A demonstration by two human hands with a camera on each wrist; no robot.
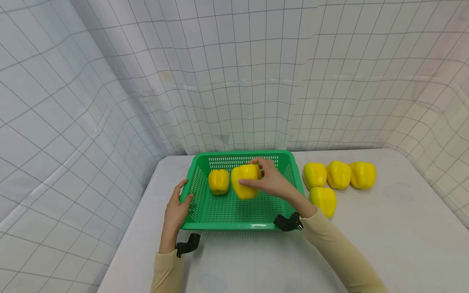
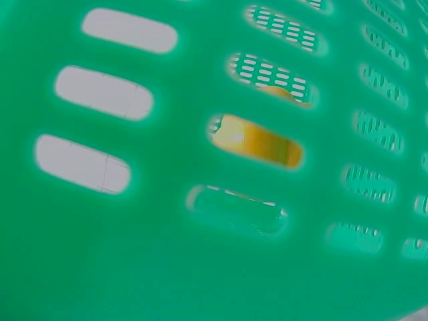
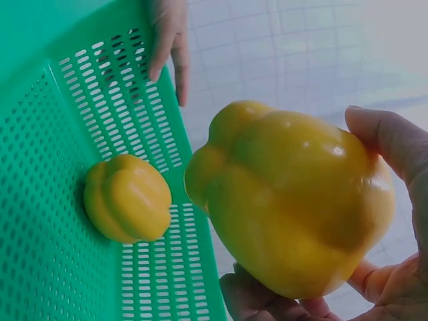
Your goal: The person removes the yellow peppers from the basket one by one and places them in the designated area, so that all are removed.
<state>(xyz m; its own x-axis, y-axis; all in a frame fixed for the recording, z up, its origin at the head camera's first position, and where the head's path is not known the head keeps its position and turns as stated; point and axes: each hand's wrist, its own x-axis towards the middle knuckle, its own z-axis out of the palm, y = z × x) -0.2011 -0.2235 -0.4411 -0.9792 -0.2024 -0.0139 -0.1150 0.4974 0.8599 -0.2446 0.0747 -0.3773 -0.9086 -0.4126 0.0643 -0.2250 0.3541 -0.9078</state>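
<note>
A yellow bell pepper (image 1: 244, 192) is held by my right hand (image 1: 272, 181), thumb on the near side and fingers round the far side. It hangs over the green plastic basket (image 1: 234, 226). In the right wrist view this held pepper (image 3: 294, 200) fills the middle, its lobed end toward the basket. Another yellow pepper (image 1: 219, 182) lies inside, near the back left. My left hand (image 1: 176, 209) grips the basket's left rim, the thumb over the edge. Only the slotted green basket wall (image 2: 160, 200) and bits of yellow through its holes show in the left wrist view.
Right of the basket, several yellow peppers (image 1: 338, 175) sit in a row on the white table (image 1: 395, 228). One more pepper (image 1: 323, 201) lies in front of them, close to the right forearm. A white grid-patterned curtain (image 1: 234, 81) stands behind and at both sides.
</note>
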